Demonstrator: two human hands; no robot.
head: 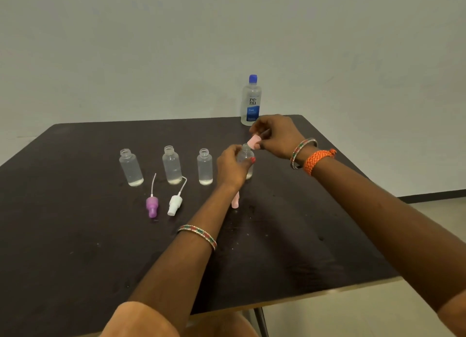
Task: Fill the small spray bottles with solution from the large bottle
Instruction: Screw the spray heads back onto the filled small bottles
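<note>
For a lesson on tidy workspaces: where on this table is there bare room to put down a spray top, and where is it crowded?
Bare room: the near table in front of the purple spray top and white spray top, and the right side beyond the right hand. Crowded: the row of three open small bottles and the fourth bottle gripped by the left hand.

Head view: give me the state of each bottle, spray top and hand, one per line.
large bottle: upright, blue cap on, untouched.
three small bottles: upright, uncapped, a little liquid at the bottom.
fourth small bottle: upright, gripped by left hand.
pink cap: pinched by right hand just above that bottle's neck.
purple spray top: lying on table.
white spray top: lying on table.
pink piece: on table, partly hidden by left wrist.
</note>
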